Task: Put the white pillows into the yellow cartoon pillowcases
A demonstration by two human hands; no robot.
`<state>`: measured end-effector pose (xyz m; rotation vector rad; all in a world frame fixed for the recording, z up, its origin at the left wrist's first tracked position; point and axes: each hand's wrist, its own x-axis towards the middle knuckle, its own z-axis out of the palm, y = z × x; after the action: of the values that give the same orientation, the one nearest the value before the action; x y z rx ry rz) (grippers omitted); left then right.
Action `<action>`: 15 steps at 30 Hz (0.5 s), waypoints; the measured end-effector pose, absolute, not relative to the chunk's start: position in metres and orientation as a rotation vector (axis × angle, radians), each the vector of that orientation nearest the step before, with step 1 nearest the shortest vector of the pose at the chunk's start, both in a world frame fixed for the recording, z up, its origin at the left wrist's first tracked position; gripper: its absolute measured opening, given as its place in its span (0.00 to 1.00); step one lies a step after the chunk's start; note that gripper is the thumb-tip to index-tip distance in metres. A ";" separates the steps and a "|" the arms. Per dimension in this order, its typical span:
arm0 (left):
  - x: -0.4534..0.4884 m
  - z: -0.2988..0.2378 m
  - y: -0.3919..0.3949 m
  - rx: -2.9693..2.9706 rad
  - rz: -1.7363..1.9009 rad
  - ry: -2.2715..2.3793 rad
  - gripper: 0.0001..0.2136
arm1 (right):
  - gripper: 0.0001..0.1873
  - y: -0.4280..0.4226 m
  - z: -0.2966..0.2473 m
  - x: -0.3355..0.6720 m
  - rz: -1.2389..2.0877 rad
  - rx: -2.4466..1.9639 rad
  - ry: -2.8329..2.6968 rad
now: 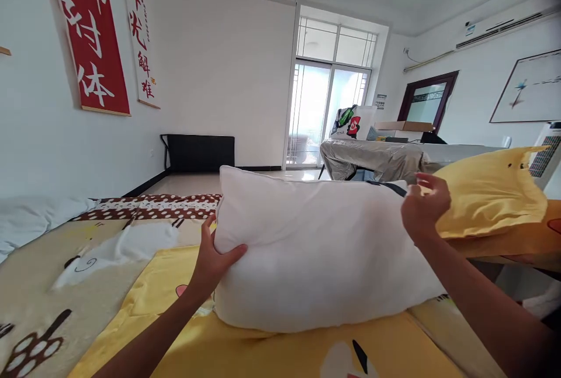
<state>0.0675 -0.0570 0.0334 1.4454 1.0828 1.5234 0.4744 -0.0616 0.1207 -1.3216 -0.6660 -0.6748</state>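
A plump white pillow (324,255) stands on its long edge in front of me, on yellow printed fabric (280,354). My left hand (217,255) grips its left side, thumb on the near face and fingers behind. At the upper right corner, my right hand (425,205) has curled fingers, with the thumb against the corner; the exact hold is partly hidden. Beneath the pillow's left end, more of the yellow fabric lies flat. A dark strip shows along the pillow's top edge near my right hand.
A beige patterned blanket (35,290) covers the bed at left, with white bedding (39,220) on its far side. To the right rests a yellow cushion or cover (491,197) on orange fabric. Behind stands a table (377,156) under silvery sheeting, bearing a bag and boxes.
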 end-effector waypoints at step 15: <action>0.047 0.009 -0.058 1.740 1.303 0.942 0.44 | 0.29 -0.032 0.152 0.244 -0.085 -1.160 -2.175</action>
<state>0.0474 -0.0583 0.0086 1.7402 0.9417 1.3032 0.2437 -0.0317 0.1519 -1.1601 -2.1753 -0.0850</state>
